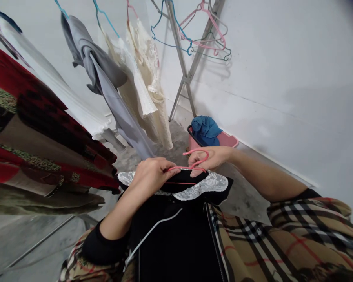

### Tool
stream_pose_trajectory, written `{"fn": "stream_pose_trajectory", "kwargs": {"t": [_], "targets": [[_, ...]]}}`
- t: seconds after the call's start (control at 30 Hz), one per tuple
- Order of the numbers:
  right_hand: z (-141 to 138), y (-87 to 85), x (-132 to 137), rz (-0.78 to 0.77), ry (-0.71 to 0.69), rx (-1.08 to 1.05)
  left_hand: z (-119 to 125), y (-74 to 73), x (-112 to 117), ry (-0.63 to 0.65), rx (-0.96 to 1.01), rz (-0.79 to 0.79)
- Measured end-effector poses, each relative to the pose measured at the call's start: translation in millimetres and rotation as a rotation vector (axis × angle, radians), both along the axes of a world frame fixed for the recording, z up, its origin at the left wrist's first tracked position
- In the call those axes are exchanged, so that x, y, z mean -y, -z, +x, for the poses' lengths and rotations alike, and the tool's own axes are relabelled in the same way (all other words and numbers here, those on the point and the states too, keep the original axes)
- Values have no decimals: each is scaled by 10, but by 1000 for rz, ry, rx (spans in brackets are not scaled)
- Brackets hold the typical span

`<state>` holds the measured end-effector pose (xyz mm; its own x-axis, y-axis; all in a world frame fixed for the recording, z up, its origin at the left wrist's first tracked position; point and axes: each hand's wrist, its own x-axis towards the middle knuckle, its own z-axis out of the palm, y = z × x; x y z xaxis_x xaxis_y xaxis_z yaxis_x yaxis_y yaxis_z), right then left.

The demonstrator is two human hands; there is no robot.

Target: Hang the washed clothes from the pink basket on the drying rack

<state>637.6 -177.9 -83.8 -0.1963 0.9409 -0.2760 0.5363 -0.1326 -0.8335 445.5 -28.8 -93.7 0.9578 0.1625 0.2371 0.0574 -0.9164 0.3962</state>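
In the head view a pink hanger (204, 158) sits in the neck of a black garment with a white lace collar (195, 188). My left hand (153, 174) is closed at the left side of the neckline, thumb and fingers pinching the hanger's shoulder wire. On the other side my right hand (207, 156) has its fingers curled about the hanger beneath its hook, close to the collar. The hook curves up over the right fingers. Most of the garment below the collar merges with my black top and cannot be told apart.
Left of me hang a red patterned garment (32, 117), a grey one (106, 90) and cream lace clothes (153, 86). Blue and pink hangers (214, 31) dangle from a metal rack (186, 76). A pink basket (228, 140) with blue cloth (207, 129) stands by the wall.
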Motion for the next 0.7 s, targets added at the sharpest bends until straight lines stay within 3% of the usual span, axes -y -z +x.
{"fn": "stream_pose_trajectory", "kwargs": {"t": [0.23, 0.4, 0.5, 0.6, 0.7], "targets": [[29, -9, 73, 237, -4, 160, -43, 14, 65, -8, 19, 49], [55, -11, 53, 84, -39, 336, -53, 1, 129, -43, -63, 47], [8, 34, 55, -21, 73, 625, -44, 56, 147, -56, -70, 84], [-82, 83, 118, 15, 243, 880, -27, 134, 125, -90, -35, 136], [-173, 57, 227, 98, 322, 876, -20, 182, 78, -129, 38, 153]]}}
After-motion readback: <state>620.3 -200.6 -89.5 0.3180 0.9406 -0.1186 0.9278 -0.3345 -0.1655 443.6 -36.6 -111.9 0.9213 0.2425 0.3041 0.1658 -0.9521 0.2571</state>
